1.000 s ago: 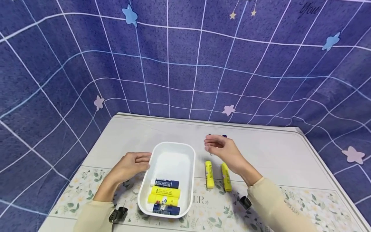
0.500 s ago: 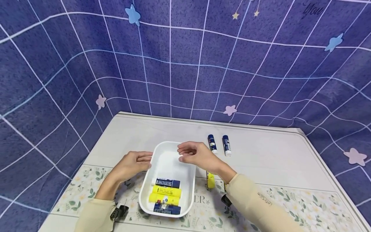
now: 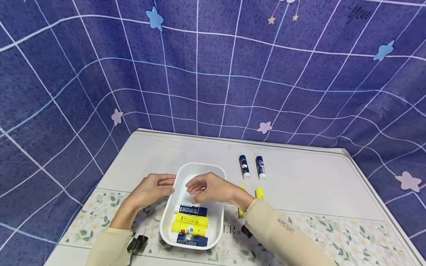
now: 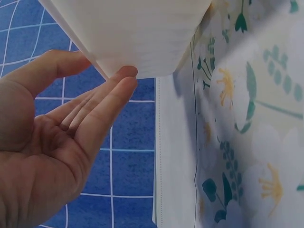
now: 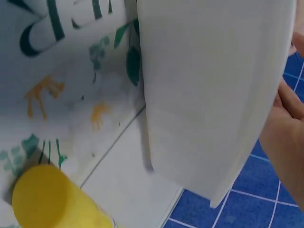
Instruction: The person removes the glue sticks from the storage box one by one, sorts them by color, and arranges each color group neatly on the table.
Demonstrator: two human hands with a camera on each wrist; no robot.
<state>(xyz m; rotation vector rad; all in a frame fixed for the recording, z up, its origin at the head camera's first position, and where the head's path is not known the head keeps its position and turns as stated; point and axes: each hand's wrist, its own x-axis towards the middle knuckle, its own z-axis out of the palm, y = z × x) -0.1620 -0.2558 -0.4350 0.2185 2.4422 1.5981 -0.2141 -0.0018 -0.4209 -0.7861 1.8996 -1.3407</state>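
Four glue sticks, two blue (image 3: 192, 210) and two yellow (image 3: 191, 219), lay crosswise in the near end of the white tray (image 3: 199, 169). The left hand (image 3: 150, 190) rested straight-fingered against the tray's left wall, fingertips (image 4: 124, 76) touching it. The right hand (image 3: 210, 187) hovered over the tray with loosely spread fingers, holding nothing. Two yellow sticks (image 3: 259, 192) lay just right of the tray, partly hidden by that arm; two blue sticks (image 3: 244, 166) lay farther back on the table (image 3: 316, 181).

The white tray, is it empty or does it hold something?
Not empty. The white tray holds four glue sticks lying flat at its near end, two blue, two yellow.
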